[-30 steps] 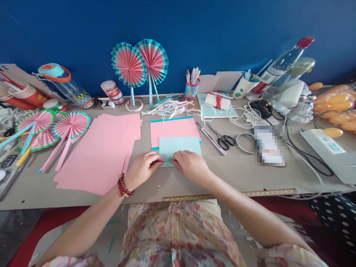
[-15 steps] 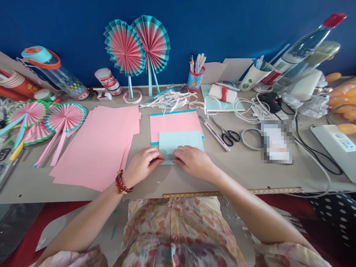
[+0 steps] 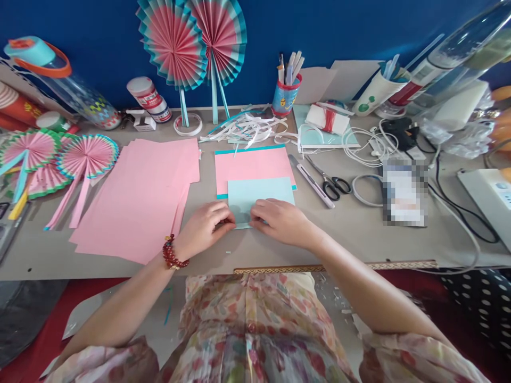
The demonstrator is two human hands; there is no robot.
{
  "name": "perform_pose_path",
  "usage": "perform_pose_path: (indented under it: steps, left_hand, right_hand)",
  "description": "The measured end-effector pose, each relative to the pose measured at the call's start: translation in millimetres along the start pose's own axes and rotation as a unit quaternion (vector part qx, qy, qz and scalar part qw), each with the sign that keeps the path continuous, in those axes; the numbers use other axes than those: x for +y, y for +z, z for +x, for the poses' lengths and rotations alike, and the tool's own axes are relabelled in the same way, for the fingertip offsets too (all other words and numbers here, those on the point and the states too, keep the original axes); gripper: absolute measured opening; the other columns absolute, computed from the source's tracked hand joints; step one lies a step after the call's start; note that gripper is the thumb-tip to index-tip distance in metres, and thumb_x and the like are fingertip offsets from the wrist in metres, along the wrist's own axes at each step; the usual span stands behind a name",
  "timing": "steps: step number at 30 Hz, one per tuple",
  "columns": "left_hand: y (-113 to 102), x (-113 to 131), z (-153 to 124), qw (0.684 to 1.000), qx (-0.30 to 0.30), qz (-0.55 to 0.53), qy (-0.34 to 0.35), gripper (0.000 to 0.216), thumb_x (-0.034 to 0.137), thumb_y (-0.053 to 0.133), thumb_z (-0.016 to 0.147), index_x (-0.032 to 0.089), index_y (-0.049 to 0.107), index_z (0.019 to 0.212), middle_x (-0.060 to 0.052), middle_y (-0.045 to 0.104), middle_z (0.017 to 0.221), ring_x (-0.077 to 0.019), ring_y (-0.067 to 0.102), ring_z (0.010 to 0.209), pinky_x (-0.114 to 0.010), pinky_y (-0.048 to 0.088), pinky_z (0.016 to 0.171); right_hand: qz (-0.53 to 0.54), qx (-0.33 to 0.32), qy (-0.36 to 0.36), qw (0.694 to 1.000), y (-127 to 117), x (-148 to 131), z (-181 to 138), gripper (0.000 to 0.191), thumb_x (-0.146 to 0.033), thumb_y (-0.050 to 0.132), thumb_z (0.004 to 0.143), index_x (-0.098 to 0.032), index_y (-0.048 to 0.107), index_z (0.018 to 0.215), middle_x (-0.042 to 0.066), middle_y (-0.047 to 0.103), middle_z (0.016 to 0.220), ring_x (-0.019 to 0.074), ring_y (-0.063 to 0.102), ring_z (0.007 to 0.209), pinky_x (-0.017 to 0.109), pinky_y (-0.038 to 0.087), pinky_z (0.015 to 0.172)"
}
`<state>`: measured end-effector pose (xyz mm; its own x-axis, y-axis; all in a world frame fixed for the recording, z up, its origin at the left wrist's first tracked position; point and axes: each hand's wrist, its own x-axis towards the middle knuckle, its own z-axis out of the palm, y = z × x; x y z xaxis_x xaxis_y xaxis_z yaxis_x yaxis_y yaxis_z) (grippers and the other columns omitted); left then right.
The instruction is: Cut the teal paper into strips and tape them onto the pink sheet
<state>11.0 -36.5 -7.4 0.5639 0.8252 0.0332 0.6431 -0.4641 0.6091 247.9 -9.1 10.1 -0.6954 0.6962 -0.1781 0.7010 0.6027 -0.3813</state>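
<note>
A light blue sheet of paper [image 3: 261,192] lies flat in front of me, its upper part overlapping a pink sheet with blue borders [image 3: 249,165]. My left hand [image 3: 211,223] pinches the near left corner of the light blue paper, thumb and fingers together. Along the same near edge, a little to the right, my right hand [image 3: 279,221] has its fingers curled down on the paper, and its fingertips are partly hidden. The near edge looks slightly turned up between the two hands.
A stack of pink paper [image 3: 139,197] lies to the left, with folded paper fans [image 3: 85,157] beyond it. On the right are a utility knife [image 3: 315,185], black-handled scissors [image 3: 333,183] and a blurred phone [image 3: 404,194]. Paper strips [image 3: 251,127] and a pen cup [image 3: 285,96] stand behind.
The camera view has tilted down and shifted slightly, so the desk items appear higher or farther out. Both hands stay at the paper's near edge, with little visible movement.
</note>
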Motion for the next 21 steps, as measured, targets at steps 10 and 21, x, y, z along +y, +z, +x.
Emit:
perform_pose_path:
  steps: [10,21]
  left_hand:
    - [-2.2,2.5,-1.3,0.999,-0.018,0.027,0.007,0.017,0.026,0.048,0.1,0.019,0.056,0.086,-0.004,0.058,0.091,-0.0195,0.055,0.088,-0.033,0.045,0.082]
    - [-1.4,2.9,2.1,0.999,-0.003,0.044,-0.01,0.014,0.024,0.05,0.096,0.02,0.053,0.084,-0.003,0.055,0.087,-0.0185,0.054,0.082,-0.03,0.043,0.075]
  right_hand:
    - [-0.004,0.004,-0.005,1.0,0.6,-0.4,-6.0,0.015,-0.025,0.05,0.1,-0.019,0.062,0.094,0.005,0.063,0.098,0.0181,0.055,0.091,0.028,0.035,0.079]
    - [-0.028,-0.038,0.005,0.999,-5.4,4.2,2.8,0.016,-0.028,0.054,0.099,-0.017,0.064,0.092,0.006,0.061,0.097,0.0179,0.056,0.089,0.027,0.035,0.077]
